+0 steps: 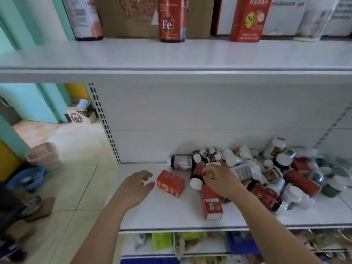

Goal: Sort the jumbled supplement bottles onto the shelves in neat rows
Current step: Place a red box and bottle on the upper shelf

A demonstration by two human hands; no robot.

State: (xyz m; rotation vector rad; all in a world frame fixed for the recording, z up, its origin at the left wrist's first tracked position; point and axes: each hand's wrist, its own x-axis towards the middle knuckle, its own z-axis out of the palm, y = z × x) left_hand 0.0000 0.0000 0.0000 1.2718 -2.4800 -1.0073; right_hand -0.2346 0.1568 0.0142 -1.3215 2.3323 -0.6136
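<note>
A jumbled heap of supplement bottles (266, 168) lies on the right half of the lower white shelf (171, 212). My right hand (219, 180) grips a dark red bottle with a white cap (197, 173) at the heap's left edge. A red box (170, 183) lies on its side to the left of it, and another red box (211, 203) lies below my right hand. My left hand (136, 185) hovers open just left of the first red box, fingers spread. On the upper shelf (171, 54) stand a red "Fe" bottle (171, 20), a dark bottle (83, 18) and a red box (247, 20).
The lower shelf's left part is bare white surface. A dark bottle with a white label (181, 162) lies at the back. Below, another shelf holds coloured packets (190, 242). To the left are tiled floor, a pink bin (42, 153) and a blue basin (26, 178).
</note>
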